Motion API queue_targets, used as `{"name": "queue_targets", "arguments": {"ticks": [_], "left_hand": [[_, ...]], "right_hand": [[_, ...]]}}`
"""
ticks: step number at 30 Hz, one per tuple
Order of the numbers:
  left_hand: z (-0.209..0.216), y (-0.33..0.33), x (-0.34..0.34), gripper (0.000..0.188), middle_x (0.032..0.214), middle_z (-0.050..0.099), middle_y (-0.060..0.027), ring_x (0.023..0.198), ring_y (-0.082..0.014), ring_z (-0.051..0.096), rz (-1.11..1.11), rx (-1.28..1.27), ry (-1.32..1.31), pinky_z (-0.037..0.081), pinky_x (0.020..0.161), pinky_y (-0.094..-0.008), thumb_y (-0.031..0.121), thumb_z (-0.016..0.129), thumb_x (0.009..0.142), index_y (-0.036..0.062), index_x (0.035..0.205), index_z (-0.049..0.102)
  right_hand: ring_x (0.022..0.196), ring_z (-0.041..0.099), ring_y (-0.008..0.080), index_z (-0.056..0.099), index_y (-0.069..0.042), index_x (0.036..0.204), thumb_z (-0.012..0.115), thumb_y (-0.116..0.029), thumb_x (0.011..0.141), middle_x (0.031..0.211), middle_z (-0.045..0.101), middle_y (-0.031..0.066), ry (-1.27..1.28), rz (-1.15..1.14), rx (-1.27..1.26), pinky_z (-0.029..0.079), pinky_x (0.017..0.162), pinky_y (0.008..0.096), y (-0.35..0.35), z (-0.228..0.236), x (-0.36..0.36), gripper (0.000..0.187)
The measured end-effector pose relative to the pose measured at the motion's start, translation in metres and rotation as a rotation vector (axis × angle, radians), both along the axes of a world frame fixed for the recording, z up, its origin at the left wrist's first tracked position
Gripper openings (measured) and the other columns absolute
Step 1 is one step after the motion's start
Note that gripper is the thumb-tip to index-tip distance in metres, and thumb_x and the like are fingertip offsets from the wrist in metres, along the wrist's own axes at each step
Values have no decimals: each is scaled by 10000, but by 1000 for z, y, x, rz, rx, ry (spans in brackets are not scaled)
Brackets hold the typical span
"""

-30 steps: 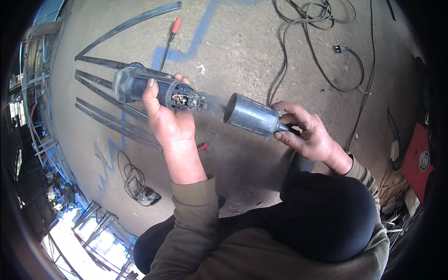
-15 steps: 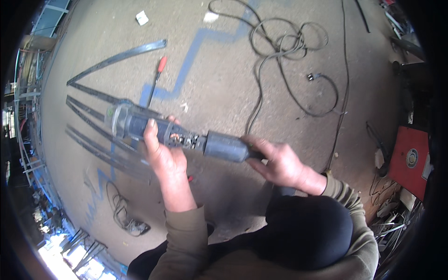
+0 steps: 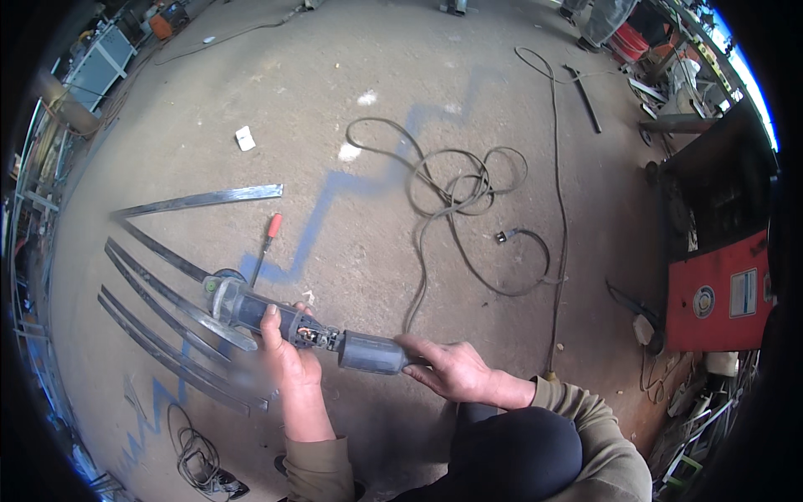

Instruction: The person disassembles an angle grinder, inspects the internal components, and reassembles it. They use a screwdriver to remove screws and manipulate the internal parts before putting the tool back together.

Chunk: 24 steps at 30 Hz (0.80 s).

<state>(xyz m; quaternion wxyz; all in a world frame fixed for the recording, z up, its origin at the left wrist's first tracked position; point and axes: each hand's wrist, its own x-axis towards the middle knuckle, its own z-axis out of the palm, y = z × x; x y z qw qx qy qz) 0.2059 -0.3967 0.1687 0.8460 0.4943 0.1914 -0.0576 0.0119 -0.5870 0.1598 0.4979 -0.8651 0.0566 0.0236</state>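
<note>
My left hand [image 3: 293,364] is closed around the body of an angle grinder [image 3: 259,311], its thumb along the side. The grinder's head points left, above several metal strips. My right hand [image 3: 456,371] grips the tail end of the dark rear cover [image 3: 368,352], where the cord comes out. The cover is slid back from the body, and wires and metal contacts show in the gap between. Beyond the grinder lies a screwdriver [image 3: 274,227] with a red handle, its shaft pointing toward the grinder head.
Flat metal strips [image 3: 196,199] lie on the floor at left. A tangled cable [image 3: 456,201] with a plug [image 3: 502,238] spreads ahead. A red and black machine [image 3: 719,301] stands at right. Another coiled cord [image 3: 196,456] lies at near left, and a white scrap [image 3: 244,138] farther off.
The view has tilted up, so more far floor shows and everything sits lower in the picture. Both hands keep the same grip on the grinder and its cover.
</note>
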Motion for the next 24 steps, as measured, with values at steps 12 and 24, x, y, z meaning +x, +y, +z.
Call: {"name": "queue_targets", "arguments": {"ticks": [12, 24], "left_hand": [[-5, 6, 4, 254, 988, 669, -90, 894, -265, 716, 2, -139, -16, 616, 825, -426, 201, 725, 973, 71, 1138, 582], [0, 35, 18, 517, 1004, 578, -58, 855, -149, 621, 145, -248, 74, 565, 714, -357, 199, 797, 909, 70, 1271, 452]], "right_hand": [[738, 774, 305, 779, -51, 1144, 848, -248, 925, 873, 768, 189, -108, -251, -69, 598, 661, 375, -1, -1, 1, 302], [828, 480, 84, 633, 4, 1287, 588, -73, 1052, 904, 541, -17, 288, 9, -86, 423, 755, 251, -24, 36, 14, 252]]}}
